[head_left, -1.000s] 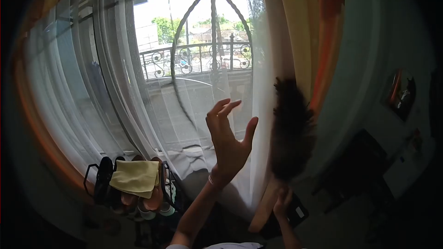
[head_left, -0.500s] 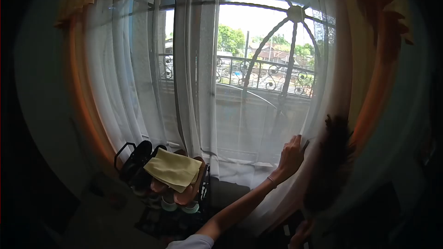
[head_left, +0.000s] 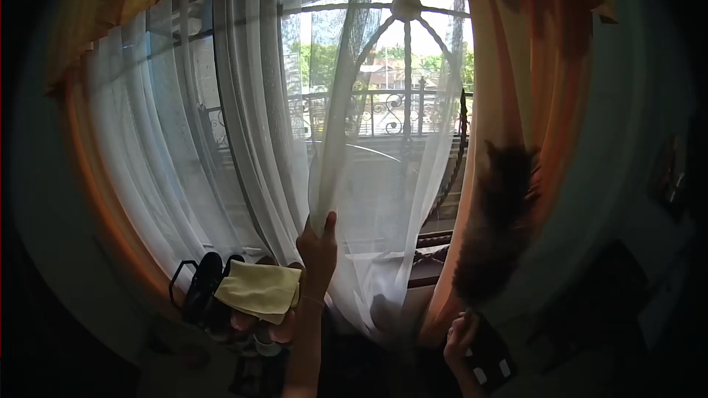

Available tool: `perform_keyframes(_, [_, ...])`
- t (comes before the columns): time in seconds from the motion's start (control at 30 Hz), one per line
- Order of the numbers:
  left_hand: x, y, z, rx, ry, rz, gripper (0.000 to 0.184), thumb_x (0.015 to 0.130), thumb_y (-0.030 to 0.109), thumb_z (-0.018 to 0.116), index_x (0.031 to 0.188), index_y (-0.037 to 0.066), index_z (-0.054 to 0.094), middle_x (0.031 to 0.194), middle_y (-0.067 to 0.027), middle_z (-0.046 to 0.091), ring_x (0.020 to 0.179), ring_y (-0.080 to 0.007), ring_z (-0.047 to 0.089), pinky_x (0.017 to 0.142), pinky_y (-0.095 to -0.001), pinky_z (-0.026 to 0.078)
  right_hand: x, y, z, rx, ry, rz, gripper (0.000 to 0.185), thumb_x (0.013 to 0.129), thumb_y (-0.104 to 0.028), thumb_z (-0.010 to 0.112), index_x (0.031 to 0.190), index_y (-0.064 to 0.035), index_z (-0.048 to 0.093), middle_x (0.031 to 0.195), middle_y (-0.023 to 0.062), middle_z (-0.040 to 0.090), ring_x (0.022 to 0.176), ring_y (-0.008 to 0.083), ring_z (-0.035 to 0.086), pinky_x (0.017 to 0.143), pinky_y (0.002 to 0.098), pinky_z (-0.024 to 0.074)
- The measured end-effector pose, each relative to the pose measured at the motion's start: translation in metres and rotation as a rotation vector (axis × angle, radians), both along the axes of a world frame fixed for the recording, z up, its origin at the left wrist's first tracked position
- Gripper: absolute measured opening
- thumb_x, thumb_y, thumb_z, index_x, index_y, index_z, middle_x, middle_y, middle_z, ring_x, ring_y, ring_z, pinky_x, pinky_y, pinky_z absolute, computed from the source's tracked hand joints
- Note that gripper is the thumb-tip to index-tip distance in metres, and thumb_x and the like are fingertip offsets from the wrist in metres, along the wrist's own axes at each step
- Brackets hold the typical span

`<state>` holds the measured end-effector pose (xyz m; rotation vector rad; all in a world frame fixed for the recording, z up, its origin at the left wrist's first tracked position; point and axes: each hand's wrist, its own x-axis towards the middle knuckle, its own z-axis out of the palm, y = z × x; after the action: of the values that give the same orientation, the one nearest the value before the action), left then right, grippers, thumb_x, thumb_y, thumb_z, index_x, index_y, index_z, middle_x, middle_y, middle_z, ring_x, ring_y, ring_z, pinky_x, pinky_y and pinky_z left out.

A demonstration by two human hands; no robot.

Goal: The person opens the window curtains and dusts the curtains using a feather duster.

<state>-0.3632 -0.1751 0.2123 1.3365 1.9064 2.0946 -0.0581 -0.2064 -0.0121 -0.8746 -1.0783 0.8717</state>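
Observation:
My left hand (head_left: 318,254) is closed on a fold of the white sheer curtain (head_left: 369,199) near the middle of the window, thumb pointing up. Lower right, my right hand (head_left: 459,335) grips a dark, fluffy feather duster (head_left: 495,228). The duster stands upright with its feathers in front of the orange curtain (head_left: 498,74). Its handle is mostly hidden in my fist and in shadow. Through the gap right of the sheer curtain, part of the window grille and the sill show.
A shoe rack holding several shoes (head_left: 206,280) stands below the window at left, with a folded yellow cloth (head_left: 259,289) on top. A twisted metal window grille (head_left: 406,66) lies behind the curtains. The room's edges are very dark.
My left hand has moved left, pulling the sheer curtain with it and uncovering part of the grille at right. My right hand has come further into view with the duster. The view has shifted right.

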Motion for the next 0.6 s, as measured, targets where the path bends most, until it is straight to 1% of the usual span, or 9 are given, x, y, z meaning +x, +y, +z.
perform_keyframes(0.03, [0.0, 0.006, -0.007, 0.229, -0.019, 0.005, 0.037, 0.096, 0.036, 0.06, 0.093, -0.001, 0.069, 0.071, -0.0122, 0.067, 0.067, -0.0237, 0.066, 0.064, -0.037, 0.048, -0.008, 0.02, -0.014, 0.082, -0.132, -0.024, 0.023, 0.099, -0.028, 0.053, 0.112, -0.0099, 0.047, 0.08, -0.0042, 0.043, 0.06, 0.0026, 0.036, 0.053, 0.0182, 0.0313])
perform_keyframes(0.1, [-0.005, -0.007, -0.005, 0.127, 0.024, 0.003, 0.037, 0.097, 0.034, 0.058, 0.09, 0.0, 0.068, 0.071, -0.0131, 0.066, 0.065, -0.0234, 0.065, 0.063, -0.0364, 0.047, -0.02, 0.038, -0.004, 0.228, -0.308, -0.046, 0.026, 0.099, -0.03, 0.053, 0.111, -0.0077, 0.048, 0.083, -0.0009, 0.048, 0.066, 0.0089, 0.046, 0.061, 0.0245, 0.0398])
perform_keyframes(0.13, [-0.006, -0.014, -0.003, 0.04, 0.07, 0.007, 0.036, 0.098, 0.033, 0.056, 0.088, 0.0, 0.068, 0.071, -0.0139, 0.066, 0.064, -0.023, 0.063, 0.062, -0.0358, 0.046, -0.034, 0.048, 0.036, 0.299, -0.348, -0.048, 0.028, 0.099, -0.032, 0.052, 0.11, -0.0062, 0.049, 0.085, 0.0018, 0.051, 0.071, 0.0131, 0.052, 0.066, 0.0288, 0.0438])
perform_keyframes(0.17, [-0.005, -0.019, 0.0, 0.029, 0.092, 0.002, 0.039, 0.1, 0.031, 0.053, 0.082, -0.001, 0.068, 0.066, -0.0132, 0.064, 0.059, -0.0233, 0.06, 0.06, -0.0358, 0.045, -0.041, 0.041, 0.092, 0.166, -0.439, -0.077, 0.034, 0.099, -0.032, 0.051, 0.116, -0.0025, 0.05, 0.092, 0.0154, 0.064, 0.081, 0.0276, 0.064, 0.073, 0.0365, 0.0481])
perform_keyframes(0.23, [-0.003, -0.026, 0.002, 0.019, 0.103, -0.014, 0.039, 0.1, 0.031, 0.052, 0.083, -0.001, 0.068, 0.066, -0.0133, 0.063, 0.059, -0.0234, 0.06, 0.06, -0.0358, 0.044, -0.059, 0.079, 0.141, 0.432, -0.33, -0.118, 0.035, 0.097, -0.031, 0.055, 0.117, -0.0015, 0.05, 0.086, 0.0145, 0.062, 0.078, 0.0239, 0.062, 0.07, 0.0355, 0.0473])
perform_keyframes(0.3, [-0.004, -0.029, 0.0, 0.011, 0.115, -0.024, 0.04, 0.1, 0.031, 0.052, 0.083, -0.001, 0.068, 0.065, -0.0135, 0.063, 0.059, -0.0235, 0.059, 0.06, -0.0358, 0.044, -0.072, 0.115, 0.193, 0.594, -0.287, -0.141, 0.027, 0.097, -0.02, 0.057, 0.115, -0.0012, 0.05, 0.084, 0.0077, 0.051, 0.079, 0.016, 0.051, 0.073, 0.0311, 0.045])
perform_keyframes(0.4, [-0.006, -0.03, -0.004, 0.04, 0.17, -0.012, 0.041, 0.1, 0.031, 0.051, 0.082, -0.002, 0.067, 0.063, -0.0147, 0.061, 0.058, -0.0259, 0.059, 0.061, -0.0374, 0.044, -0.091, 0.143, 0.253, 0.647, -0.311, -0.09, 0.02, 0.1, -0.019, 0.053, 0.108, -0.0024, 0.046, 0.076, 0.0072, 0.048, 0.07, 0.0179, 0.05, 0.065, 0.0339, 0.0423])
perform_keyframes(0.5, [-0.005, -0.031, -0.004, -0.03, 0.16, -0.006, 0.042, 0.101, 0.031, 0.049, 0.083, -0.003, 0.067, 0.065, -0.0161, 0.061, 0.059, -0.0292, 0.058, 0.062, -0.0393, 0.045, -0.102, 0.154, 0.252, 0.585, -0.431, 0.019, 0.02, 0.1, -0.019, 0.054, 0.106, -0.0027, 0.044, 0.074, 0.0133, 0.053, 0.065, 0.0253, 0.053, 0.061, 0.038, 0.0428])
perform_keyframes(0.6, [-0.009, -0.025, -0.01, -0.006, 0.2, 0.001, 0.041, 0.101, 0.031, 0.048, 0.087, -0.003, 0.066, 0.068, -0.0184, 0.062, 0.062, -0.0326, 0.059, 0.064, -0.0409, 0.045, -0.099, 0.181, 0.183, 0.571, -0.615, 0.105, 0.021, 0.098, -0.017, 0.056, 0.107, -0.0019, 0.045, 0.08, 0.0201, 0.059, 0.073, 0.0391, 0.06, 0.066, 0.0453, 0.0462])
